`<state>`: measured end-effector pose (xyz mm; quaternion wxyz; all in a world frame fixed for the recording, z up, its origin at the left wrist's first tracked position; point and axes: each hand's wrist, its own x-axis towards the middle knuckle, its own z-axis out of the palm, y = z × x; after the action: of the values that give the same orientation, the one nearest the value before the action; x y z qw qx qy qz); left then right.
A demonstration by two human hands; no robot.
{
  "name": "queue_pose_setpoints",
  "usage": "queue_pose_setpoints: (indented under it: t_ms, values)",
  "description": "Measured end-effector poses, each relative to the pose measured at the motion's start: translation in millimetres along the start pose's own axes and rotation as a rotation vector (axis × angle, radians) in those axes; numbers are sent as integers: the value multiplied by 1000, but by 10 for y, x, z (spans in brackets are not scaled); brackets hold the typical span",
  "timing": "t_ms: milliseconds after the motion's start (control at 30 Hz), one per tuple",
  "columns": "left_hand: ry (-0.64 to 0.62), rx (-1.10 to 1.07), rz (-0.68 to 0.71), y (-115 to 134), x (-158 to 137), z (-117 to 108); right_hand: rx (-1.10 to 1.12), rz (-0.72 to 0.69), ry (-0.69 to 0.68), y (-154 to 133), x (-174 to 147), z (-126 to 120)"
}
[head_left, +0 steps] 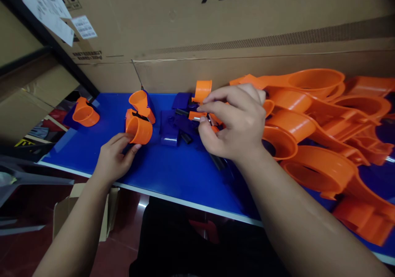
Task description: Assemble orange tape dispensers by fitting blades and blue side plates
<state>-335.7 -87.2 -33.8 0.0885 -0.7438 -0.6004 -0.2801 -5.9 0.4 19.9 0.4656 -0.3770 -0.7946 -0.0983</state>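
Observation:
My left hand [115, 157] has its thumb and fingers closed on the lower edge of an orange plastic cup-shaped part [140, 129] standing on the blue tabletop. Right behind that part is a second orange cup-shaped part [138, 100] with a dark blue piece on its side. Over the middle of the table hovers my right hand [237, 118], its thumb and fingers bent but apart. Just beyond its fingertips are a small orange part [197, 115], an orange ring [203, 89] and several dark blue plastic pieces [169, 129]. My right palm hides some of these parts.
A large heap of orange plastic parts [321, 170] fills the table's right side. Another orange cup part [85, 115] sits near the left edge. Big cardboard boxes [173, 26] wall off the back. An opened carton [63, 211] stands on the floor below the table's white front edge [173, 198].

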Motion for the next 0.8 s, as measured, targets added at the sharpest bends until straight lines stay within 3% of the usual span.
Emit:
queue_pose_setpoints:
  t_ms: [200, 367, 533, 667, 800]
  values:
    - [-5, 11, 52, -106, -228, -90, -4, -23, 33, -19, 38, -3]
    - [-53, 8, 43, -173, -375, -212, 90, -129, 225, -15, 56, 41]
    - [-87, 27, -4, -176, -398, -248, 92, -106, 188, -23, 51, 55]
    - [-36, 46, -16, -141, -414, -243, 99, -106, 206, -28, 55, 55]
    - [99, 106, -110, -42, -425, -232, 105, -99, 185, -27, 55, 50]
